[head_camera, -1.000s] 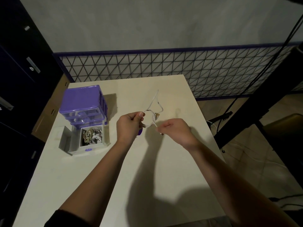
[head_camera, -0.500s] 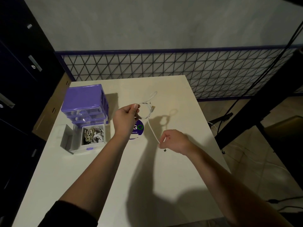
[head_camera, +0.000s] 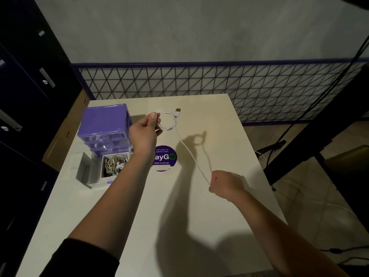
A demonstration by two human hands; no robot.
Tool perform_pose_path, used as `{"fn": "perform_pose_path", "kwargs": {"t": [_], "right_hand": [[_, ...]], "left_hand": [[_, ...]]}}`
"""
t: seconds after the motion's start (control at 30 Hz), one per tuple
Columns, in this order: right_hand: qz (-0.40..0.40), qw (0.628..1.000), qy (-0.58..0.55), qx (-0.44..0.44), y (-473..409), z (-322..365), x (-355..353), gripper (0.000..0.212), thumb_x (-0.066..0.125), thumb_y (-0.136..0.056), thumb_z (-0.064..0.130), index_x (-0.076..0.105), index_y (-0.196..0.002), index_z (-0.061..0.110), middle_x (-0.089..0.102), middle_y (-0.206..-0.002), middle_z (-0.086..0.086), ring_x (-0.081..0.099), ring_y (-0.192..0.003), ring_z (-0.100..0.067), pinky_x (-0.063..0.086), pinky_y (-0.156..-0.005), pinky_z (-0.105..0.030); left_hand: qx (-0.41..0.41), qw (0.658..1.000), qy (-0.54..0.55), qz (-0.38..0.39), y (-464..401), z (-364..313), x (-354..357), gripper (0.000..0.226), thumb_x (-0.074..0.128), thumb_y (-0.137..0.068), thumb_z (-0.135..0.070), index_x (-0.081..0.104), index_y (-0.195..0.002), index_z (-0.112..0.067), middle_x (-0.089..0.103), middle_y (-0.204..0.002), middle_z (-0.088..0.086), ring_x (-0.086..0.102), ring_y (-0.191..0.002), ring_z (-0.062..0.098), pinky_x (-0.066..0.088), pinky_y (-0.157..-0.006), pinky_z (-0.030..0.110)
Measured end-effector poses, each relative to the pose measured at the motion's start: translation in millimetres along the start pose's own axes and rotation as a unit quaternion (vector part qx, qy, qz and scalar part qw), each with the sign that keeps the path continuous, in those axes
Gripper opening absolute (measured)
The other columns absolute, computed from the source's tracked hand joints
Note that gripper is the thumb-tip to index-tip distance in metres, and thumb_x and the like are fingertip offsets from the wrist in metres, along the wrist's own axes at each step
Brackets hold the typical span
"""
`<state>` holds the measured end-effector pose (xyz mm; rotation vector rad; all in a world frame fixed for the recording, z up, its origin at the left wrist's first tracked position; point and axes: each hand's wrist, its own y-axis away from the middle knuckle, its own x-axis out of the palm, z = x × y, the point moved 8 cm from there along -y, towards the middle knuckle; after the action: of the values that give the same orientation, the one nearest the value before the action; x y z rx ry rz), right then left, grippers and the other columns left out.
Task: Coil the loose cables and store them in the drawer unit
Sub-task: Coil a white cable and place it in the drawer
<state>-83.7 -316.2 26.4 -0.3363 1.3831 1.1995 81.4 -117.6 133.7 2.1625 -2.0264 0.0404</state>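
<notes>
At the far left of the frame stood dark cabinets (head_camera: 30,86), with a brown cardboard piece (head_camera: 65,134) leaning between them and the pale surface (head_camera: 139,206). On the surface's left part sat the purple drawer unit (head_camera: 104,124); its bottom drawer (head_camera: 103,168) was pulled out toward the lower left, holding a tangle of coiled cables (head_camera: 115,163). The left forearm crossed in front of the drawer's right edge and partly covered a round purple sticker (head_camera: 165,157) at centre.

The left hand (head_camera: 144,132), raised at centre just right of the unit, pinched a small coil of the white cable (head_camera: 169,121) between thumb and fingers (head_camera: 154,116); the USB plug (head_camera: 177,110) stuck out at the coil's upper right. From the coil the cable ran taut down and right to the right hand (head_camera: 224,184), whose fingers were clenched round the strand, right of centre. A triangular wire grid panel (head_camera: 219,84) spanned the wall behind. A dark post (head_camera: 319,124) slanted at far right.

Compared with half a second before, the left hand had risen toward the far edge and the right had drawn lower and farther right, lengthening the straight run. The drawer unit had not moved.
</notes>
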Motion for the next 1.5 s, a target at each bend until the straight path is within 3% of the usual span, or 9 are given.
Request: {"fn": "perform_pose_path", "kwargs": {"t": [0.23,0.43,0.6,0.73,1.0,1.13,1.23,1.33,1.5], "right_hand": [[0.045,0.995,0.075,-0.052,-5.8,19.9,2.7,0.013,0.063,-0.08,0.029,0.056,-0.089,0.023,0.07,-0.098,0.003,0.064,-0.087,-0.021,0.044,-0.079,-0.03],[0.061,0.965,-0.238,-0.092,-7.8,53.3,-27.9,0.058,0.081,-0.071,0.037,0.058,-0.121,0.021,0.059,-0.12,0.004,0.053,-0.114,-0.017,0.045,-0.094,-0.03],[-0.044,0.861,-0.491,-0.122,-4.7,79.1,-68.1,0.032,0.075,-0.081,0.032,0.059,-0.106,0.017,0.068,-0.095,0.004,0.063,-0.086,-0.007,0.044,-0.072,-0.015],[-0.076,0.844,-0.515,-0.129,-5.2,75.3,-72.6,0.011,0.068,-0.085,0.009,0.062,-0.093,0.014,0.068,-0.068,-0.002,0.059,-0.065,-0.017,0.047,-0.071,-0.027],[-0.073,0.864,-0.478,-0.144,-12.4,67.0,-68.8,0.02,0.057,-0.09,0.0,0.064,-0.108,0.006,0.06,-0.075,-0.009,0.058,-0.058,-0.011,0.047,-0.068,-0.02],[-0.079,0.849,-0.51,-0.109,-14.6,65.2,-67.6,0.012,0.058,-0.092,0.014,0.06,-0.103,0.018,0.06,-0.088,-0.002,0.055,-0.064,-0.011,0.045,-0.068,-0.027],[-0.126,0.849,-0.506,-0.083,-15.5,57.2,-74.8,0.024,0.07,-0.085,0.031,0.064,-0.102,0.016,0.063,-0.089,0.005,0.058,-0.079,-0.007,0.045,-0.073,-0.02],[-0.182,0.859,-0.473,-0.075,-13.8,49.2,-85.5,0.016,0.073,-0.083,0.024,0.069,-0.093,0.013,0.062,-0.082,0.011,0.056,-0.076,0.003,0.038,-0.062,-0.002],[-0.199,0.875,-0.437,-0.064,-10.1,46.1,-89.6,0.005,0.072,-0.082,0.019,0.071,-0.086,0.015,0.062,-0.075,0.014,0.056,-0.07,0.004,0.038,-0.058,-0.001]], "left_hand": [[0.01,1.0,-0.012,0.017,6.1,7.5,6.9,0.024,0.055,-0.098,-0.019,0.068,-0.108,-0.002,0.069,-0.088,-0.001,0.065,-0.076,0.008,0.054,-0.064,0.015],[0.007,0.999,-0.028,0.025,16.8,24.3,8.2,0.018,0.057,-0.097,-0.018,0.07,-0.106,-0.009,0.068,-0.081,-0.002,0.064,-0.077,0.012,0.054,-0.065,0.016],[-0.028,0.999,0.0,0.036,31.6,37.3,14.9,0.013,0.056,-0.097,-0.013,0.068,-0.1,-0.011,0.066,-0.081,0.001,0.061,-0.075,0.016,0.052,-0.059,0.014],[-0.045,0.998,0.004,0.041,35.0,42.1,18.1,0.016,0.056,-0.097,-0.013,0.068,-0.105,-0.007,0.065,-0.08,0.0,0.06,-0.068,0.012,0.051,-0.058,0.014],[-0.102,0.993,0.035,0.044,35.5,59.3,18.9,0.016,0.056,-0.097,-0.015,0.07,-0.1,-0.007,0.067,-0.084,0.004,0.061,-0.067,0.012,0.053,-0.06,0.017],[-0.097,0.987,0.019,0.126,40.9,52.2,29.3,0.022,0.051,-0.1,-0.017,0.067,-0.091,-0.005,0.064,-0.081,0.0,0.06,-0.07,0.014,0.053,-0.063,0.017],[-0.11,0.975,0.004,0.194,44.4,52.5,34.4,0.023,0.048,-0.101,-0.017,0.065,-0.088,-0.008,0.063,-0.092,0.002,0.058,-0.075,0.017,0.054,-0.065,0.019],[-0.137,0.959,-0.03,0.248,49.1,61.1,36.7,0.02,0.046,-0.102,-0.016,0.064,-0.096,-0.008,0.065,-0.096,0.002,0.06,-0.082,0.016,0.057,-0.066,0.023],[-0.178,0.932,-0.062,0.31,53.7,70.2,35.8,0.021,0.046,-0.102,-0.013,0.066,-0.107,-0.007,0.068,-0.106,0.003,0.064,-0.094,0.015,0.058,-0.08,0.03]]}}
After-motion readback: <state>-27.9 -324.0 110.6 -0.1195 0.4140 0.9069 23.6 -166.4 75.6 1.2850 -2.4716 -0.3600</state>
